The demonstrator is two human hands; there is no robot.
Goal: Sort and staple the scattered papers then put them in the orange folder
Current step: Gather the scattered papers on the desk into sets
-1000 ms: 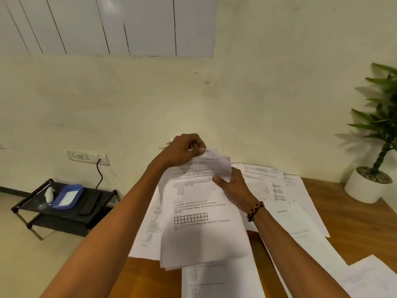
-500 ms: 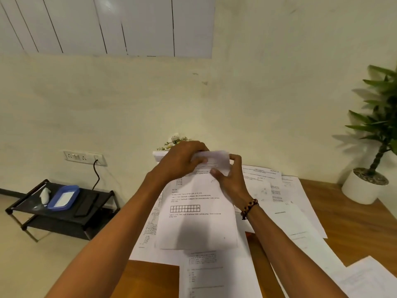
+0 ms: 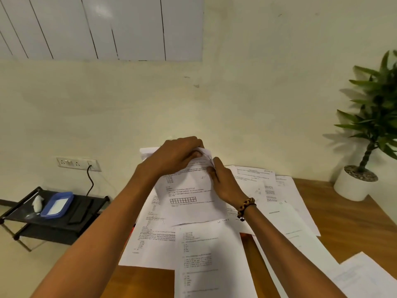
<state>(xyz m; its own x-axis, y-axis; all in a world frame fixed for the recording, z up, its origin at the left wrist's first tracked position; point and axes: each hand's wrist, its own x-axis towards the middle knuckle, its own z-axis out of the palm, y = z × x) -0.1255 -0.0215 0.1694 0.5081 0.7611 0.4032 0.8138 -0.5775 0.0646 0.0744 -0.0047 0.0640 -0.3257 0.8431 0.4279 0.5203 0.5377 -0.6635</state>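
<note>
I hold a small stack of printed sheets (image 3: 189,198) above the wooden desk. My left hand (image 3: 174,158) grips its top edge from above. My right hand (image 3: 225,186), with a beaded bracelet at the wrist, pinches the top right corner, where the sheets curl up. More printed papers (image 3: 204,254) lie scattered flat on the desk (image 3: 352,220) under and around the stack. No stapler or orange folder shows; a sliver of orange (image 3: 245,236) peeks out between the sheets.
A potted plant in a white pot (image 3: 354,186) stands at the desk's far right corner. Left of the desk, a low black rack (image 3: 53,218) holds a blue tray and a dark flat object. A wall socket with a cable sits above it.
The held stack has dropped lower toward the desk. My left hand came down over its top edge and my right hand slid up to the top right corner.
</note>
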